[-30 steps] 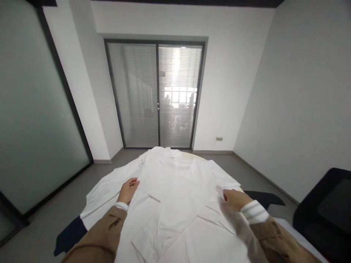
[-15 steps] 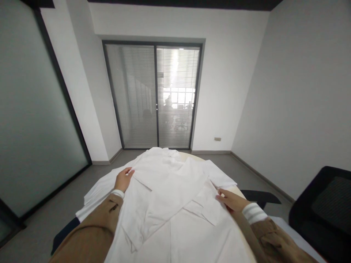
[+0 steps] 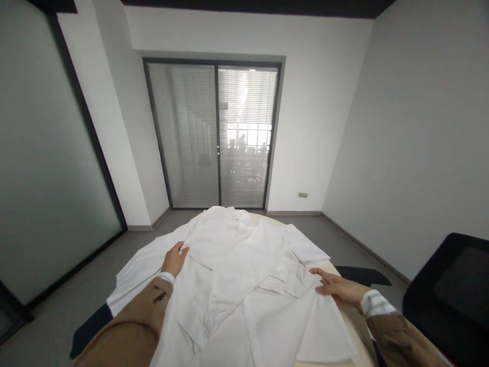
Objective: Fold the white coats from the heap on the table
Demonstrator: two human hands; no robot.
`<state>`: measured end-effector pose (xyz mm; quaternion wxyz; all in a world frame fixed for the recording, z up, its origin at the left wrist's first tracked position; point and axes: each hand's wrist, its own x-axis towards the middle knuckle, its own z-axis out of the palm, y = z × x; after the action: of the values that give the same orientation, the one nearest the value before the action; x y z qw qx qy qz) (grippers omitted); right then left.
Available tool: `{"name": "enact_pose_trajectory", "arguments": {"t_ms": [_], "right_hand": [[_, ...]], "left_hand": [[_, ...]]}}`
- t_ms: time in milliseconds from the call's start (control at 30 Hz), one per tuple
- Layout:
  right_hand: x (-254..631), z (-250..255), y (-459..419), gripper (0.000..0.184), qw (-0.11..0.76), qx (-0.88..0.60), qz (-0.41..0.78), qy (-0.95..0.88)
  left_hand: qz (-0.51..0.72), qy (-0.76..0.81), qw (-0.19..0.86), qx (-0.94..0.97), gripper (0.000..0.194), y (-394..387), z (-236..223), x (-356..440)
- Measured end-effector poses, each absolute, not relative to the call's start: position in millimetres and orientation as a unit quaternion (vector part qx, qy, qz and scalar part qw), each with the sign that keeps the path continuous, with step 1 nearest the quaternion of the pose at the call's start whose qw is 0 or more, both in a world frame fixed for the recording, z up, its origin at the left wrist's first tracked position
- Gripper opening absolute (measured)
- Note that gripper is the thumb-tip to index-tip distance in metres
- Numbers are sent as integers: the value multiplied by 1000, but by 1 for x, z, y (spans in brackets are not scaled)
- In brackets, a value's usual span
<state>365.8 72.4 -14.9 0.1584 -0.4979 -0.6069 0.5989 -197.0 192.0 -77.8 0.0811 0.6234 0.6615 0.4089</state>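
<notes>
White shirt (image 3: 237, 270) lies spread over the bench (image 3: 325, 266), creased across its middle, with further white cloth (image 3: 141, 265) beside it on the left. Left hand (image 3: 174, 261) appears to pinch the shirt's left edge between thumb and finger; its position is little altered from the preceding view. Right hand (image 3: 340, 287) is at the right edge, thumb and forefinger parted; whether cloth is gripped there cannot be told. Change noted: this hand now sits slightly farther out, and the near right panel fans toward the bench rim, its corner displaced. Assessment: the right side appears broader and smoother than before, whereas the central folds remain unresolved, so the arranging of the cloth seems incomplete.
</notes>
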Motion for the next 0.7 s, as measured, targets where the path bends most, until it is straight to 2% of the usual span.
{"name": "enact_pose_trajectory", "arguments": {"t_ms": [67, 133, 167, 267, 400, 467, 600, 700], "right_hand": [[367, -16, 71, 115, 169, -465, 630, -599], [367, -15, 69, 127, 130, -432, 642, -620], [367, -14, 68, 127, 102, -422, 642, -632], [367, -7, 63, 111, 34, -423, 640, -641], [373, -2, 55, 91, 30, -457, 649, -607], [377, -3, 52, 89, 23, -467, 657, -591], [383, -4, 52, 100, -16, -479, 648, -592], [384, -2, 57, 85, -51, -526, 605, -596]], "left_hand": [[405, 666, 75, 622, 37, 189, -79, -195], [400, 673, 68, 618, 36, 187, -79, -193], [397, 676, 65, 618, 36, 187, -78, -192], [386, 680, 58, 621, 34, 184, -78, -191], [374, 682, 50, 626, 35, 183, -78, -190], [371, 685, 46, 625, 37, 182, -78, -189], [371, 690, 48, 620, 41, 183, -79, -187], [375, 693, 62, 613, 44, 183, -79, -188]]}}
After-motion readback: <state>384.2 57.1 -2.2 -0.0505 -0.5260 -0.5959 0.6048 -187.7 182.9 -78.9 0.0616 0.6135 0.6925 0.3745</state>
